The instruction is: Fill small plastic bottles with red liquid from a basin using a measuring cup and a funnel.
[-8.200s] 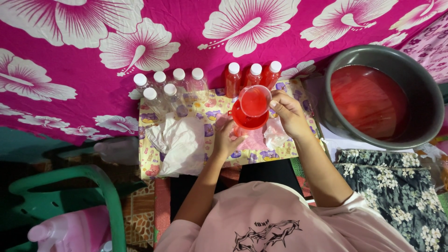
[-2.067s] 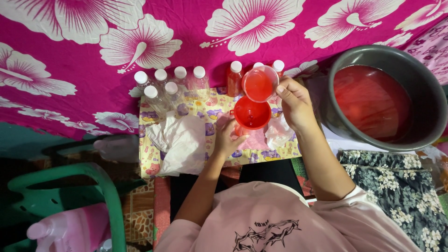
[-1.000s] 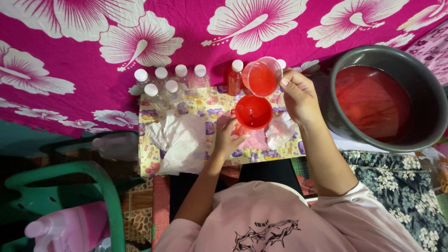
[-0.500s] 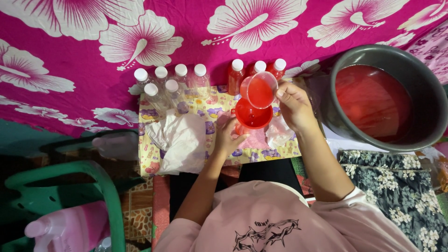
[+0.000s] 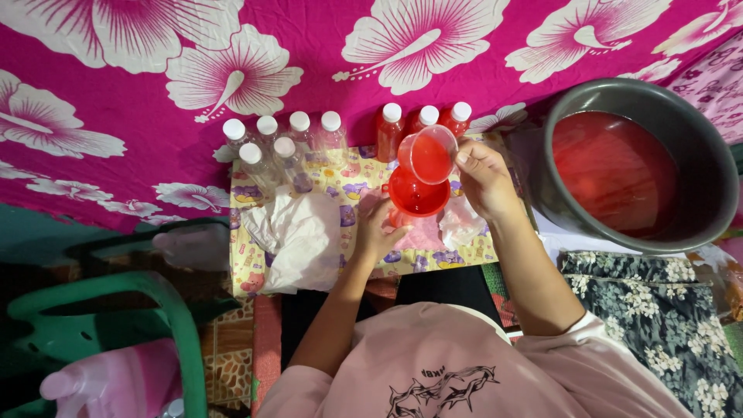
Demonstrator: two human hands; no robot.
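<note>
Right hand (image 5: 481, 179): grips cup (image 5: 427, 155), tilted at 12 o'clock above funnel (image 5: 416, 193).
Left hand (image 5: 379, 232): wrapped round something below funnel, hidden.
Risk: fast pour overflows funnel onto mat (image 5: 356, 174).

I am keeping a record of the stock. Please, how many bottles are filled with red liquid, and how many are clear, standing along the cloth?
Red filled bottles: 3
Clear bottles: 6, some overlap
Total: 9 white-capped bottles seen
</note>
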